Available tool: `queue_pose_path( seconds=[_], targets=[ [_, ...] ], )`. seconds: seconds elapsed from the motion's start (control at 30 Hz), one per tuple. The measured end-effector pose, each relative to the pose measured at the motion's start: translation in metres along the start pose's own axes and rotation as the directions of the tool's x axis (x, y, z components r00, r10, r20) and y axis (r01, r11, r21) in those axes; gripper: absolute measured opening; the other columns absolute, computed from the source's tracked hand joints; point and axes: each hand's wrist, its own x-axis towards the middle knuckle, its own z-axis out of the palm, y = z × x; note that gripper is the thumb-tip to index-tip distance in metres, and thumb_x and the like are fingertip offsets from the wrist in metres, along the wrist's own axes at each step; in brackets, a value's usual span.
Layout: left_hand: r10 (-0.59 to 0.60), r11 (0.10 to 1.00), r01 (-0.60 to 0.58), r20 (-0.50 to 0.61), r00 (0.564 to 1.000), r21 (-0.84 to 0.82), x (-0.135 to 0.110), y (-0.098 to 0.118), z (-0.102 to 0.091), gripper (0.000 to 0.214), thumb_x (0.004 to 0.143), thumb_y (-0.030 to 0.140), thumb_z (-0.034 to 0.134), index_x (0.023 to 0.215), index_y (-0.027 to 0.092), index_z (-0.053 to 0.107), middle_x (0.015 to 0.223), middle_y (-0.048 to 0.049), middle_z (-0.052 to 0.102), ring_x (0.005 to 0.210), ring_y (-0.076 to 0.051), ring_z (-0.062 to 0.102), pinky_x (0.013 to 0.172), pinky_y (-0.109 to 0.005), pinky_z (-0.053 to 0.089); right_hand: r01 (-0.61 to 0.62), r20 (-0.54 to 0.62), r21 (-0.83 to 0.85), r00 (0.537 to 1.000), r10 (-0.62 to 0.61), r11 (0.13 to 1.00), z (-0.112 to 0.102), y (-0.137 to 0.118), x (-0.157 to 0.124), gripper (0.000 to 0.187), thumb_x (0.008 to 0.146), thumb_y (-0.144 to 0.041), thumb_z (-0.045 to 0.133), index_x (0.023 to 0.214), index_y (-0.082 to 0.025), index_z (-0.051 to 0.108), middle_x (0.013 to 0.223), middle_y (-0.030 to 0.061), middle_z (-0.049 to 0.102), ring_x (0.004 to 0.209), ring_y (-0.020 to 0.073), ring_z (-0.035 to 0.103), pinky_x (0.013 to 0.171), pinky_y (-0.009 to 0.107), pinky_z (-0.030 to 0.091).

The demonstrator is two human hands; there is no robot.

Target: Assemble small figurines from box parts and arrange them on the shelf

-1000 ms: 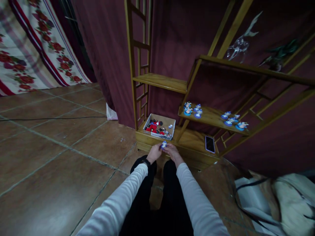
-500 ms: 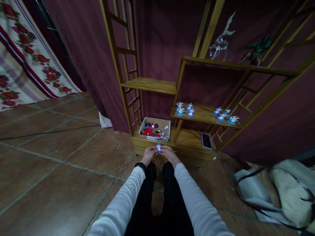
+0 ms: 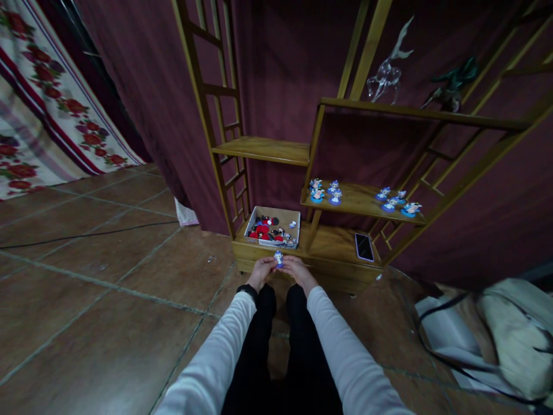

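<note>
The left hand (image 3: 263, 270) and right hand (image 3: 299, 270) pinch the figurine (image 3: 279, 257) upright in front of the box (image 3: 283, 215), where a light, even hold low on its base (image 3: 279, 265) should keep it steady.

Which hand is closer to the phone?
The right. The right hand is left of the phone, in front of the shelf unit; the left hand is farther left, on the other side of the small figurine both hold.
</note>
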Motion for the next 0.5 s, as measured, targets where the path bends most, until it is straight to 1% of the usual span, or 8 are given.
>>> queue_pose_path(
  seconds=[0.17, 0.3, 0.4, 0.5],
  targets=[
    [-0.009, 1.000, 0.010, 0.039, 0.999, -0.026, -0.0005, 0.0010, 0.0001, 0.026, 0.051, 0.025, 0.078, 0.069, 0.010, 0.066, 0.060, -0.0038, 0.064, 0.047, -0.006, 0.052, 0.047, -0.017, 0.038, 0.001, 0.012, 0.007, 1.000, -0.001, 1.000, 0.0014, -0.0044, -0.0043, 0.026, 0.064, -0.033, 0.068, 0.080, -0.015, 0.061, 0.075, 0.0044, 0.067, 0.069, 0.0147, 0.064, 0.074, 0.031, 0.052],
    [-0.008, 1.000, 0.008, 0.073, 0.997, 0.004, -0.0013, 0.0013, 0.0004, 0.033, 0.050, 0.030, 0.078, 0.073, 0.009, 0.068, 0.062, -0.0051, 0.065, 0.047, -0.006, 0.052, 0.048, -0.018, 0.038, -0.011, -0.001, -0.006, 1.000, 0.011, 1.000, 0.0011, -0.0041, -0.0039, 0.027, 0.066, -0.037, 0.067, 0.079, -0.015, 0.061, 0.073, 0.0039, 0.066, 0.066, 0.0133, 0.064, 0.073, 0.029, 0.051],
    [-0.006, 0.999, 0.004, 0.076, 0.997, 0.032, -0.0006, 0.0009, 0.0003, 0.035, 0.050, 0.035, 0.077, 0.071, 0.009, 0.068, 0.059, -0.0047, 0.064, 0.046, -0.006, 0.051, 0.047, -0.018, 0.038, -0.009, -0.010, -0.012, 1.000, 0.009, 1.000, -0.0003, -0.0017, -0.0018, 0.027, 0.066, -0.039, 0.067, 0.079, -0.015, 0.061, 0.073, 0.0040, 0.066, 0.065, 0.0131, 0.063, 0.071, 0.029, 0.052],
    [0.007, 0.998, -0.010, 0.051, 0.999, 0.060, 0.0006, -0.0004, -0.0003, 0.035, 0.051, 0.039, 0.076, 0.066, 0.009, 0.066, 0.053, -0.0025, 0.060, 0.043, -0.006, 0.049, 0.045, -0.018, 0.036, -0.013, -0.008, -0.017, 1.000, 0.013, 1.000, -0.0017, 0.0004, -0.0001, 0.029, 0.064, -0.039, 0.068, 0.079, -0.016, 0.060, 0.076, 0.0043, 0.066, 0.066, 0.0129, 0.063, 0.071, 0.029, 0.051]
  ],
)
